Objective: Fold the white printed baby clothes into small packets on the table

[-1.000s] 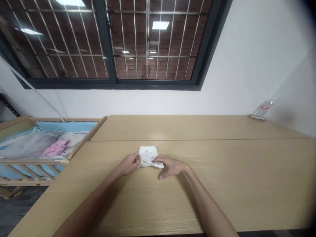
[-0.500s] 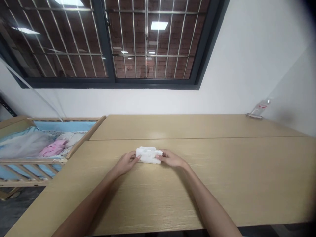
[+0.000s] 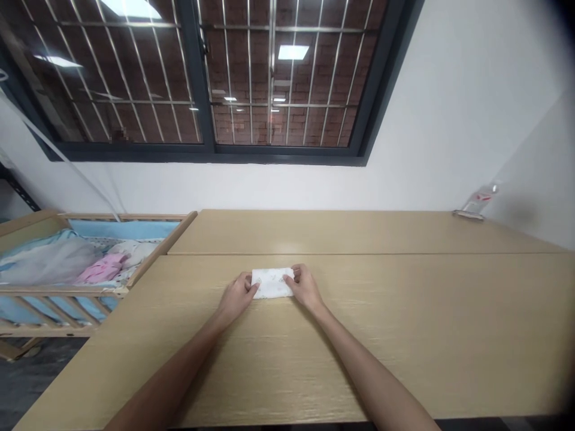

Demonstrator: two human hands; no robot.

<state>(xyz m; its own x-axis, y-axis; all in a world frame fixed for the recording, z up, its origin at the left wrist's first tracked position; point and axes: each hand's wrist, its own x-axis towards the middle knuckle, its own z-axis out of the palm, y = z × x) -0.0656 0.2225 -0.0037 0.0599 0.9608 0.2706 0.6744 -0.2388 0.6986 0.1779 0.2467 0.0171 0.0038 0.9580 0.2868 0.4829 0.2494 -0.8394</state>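
A small folded white cloth (image 3: 272, 284) with faint small prints is held up or rests just over the wooden table, near the middle of the head view; I cannot tell whether it touches the top. My left hand (image 3: 237, 294) pinches its left end, thumb in front and fingers curled behind. At the right end, my right hand (image 3: 307, 288) grips it with the thumb on the near face and the fingers at the upper corner. The cloth lies as a neat flat rectangle between both hands. Its back side is hidden.
The pale wooden table (image 3: 404, 335) spans the view, with a seam towards the wall. On the left stands a wooden crib (image 3: 58, 290) holding bedding and a pink cloth (image 3: 104, 267). A clear bottle (image 3: 481, 200) leans in the far right corner. Behind is a barred window (image 3: 278, 90).
The cloth's face looks smoother and more even; the loose layers along its top edge no longer show. My right hand has turned more upright at its end. The view has shifted slightly.
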